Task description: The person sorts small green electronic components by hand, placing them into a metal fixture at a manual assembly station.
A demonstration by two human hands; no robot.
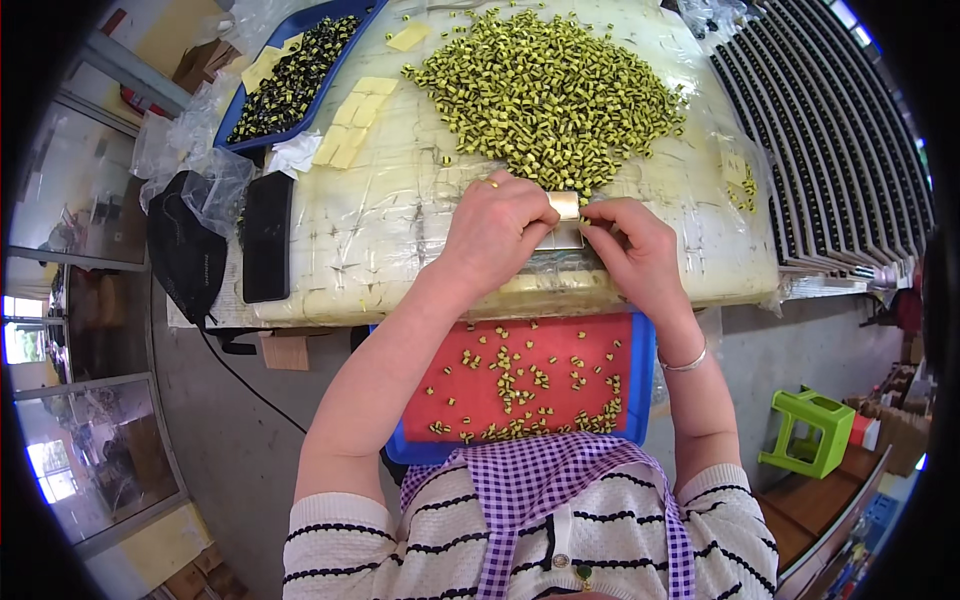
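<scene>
My left hand (495, 232) and my right hand (632, 245) meet at the near edge of the table, both gripping a small metal plate (566, 208) with a pale strip on it. Just beyond my fingers lies a big heap of small yellow-and-black parts (548, 90). Below my wrists, on my lap, sits a blue tray with a red liner (560, 352) holding several of the same small parts.
The table top (400, 220) is covered in clear film. A blue tray of dark parts (290, 75) stands far left, yellow pads (352, 120) beside it, a black phone (267, 236) near the left edge. Black ribbed trays (840, 150) fill the right. A green stool (808, 430) stands on the floor.
</scene>
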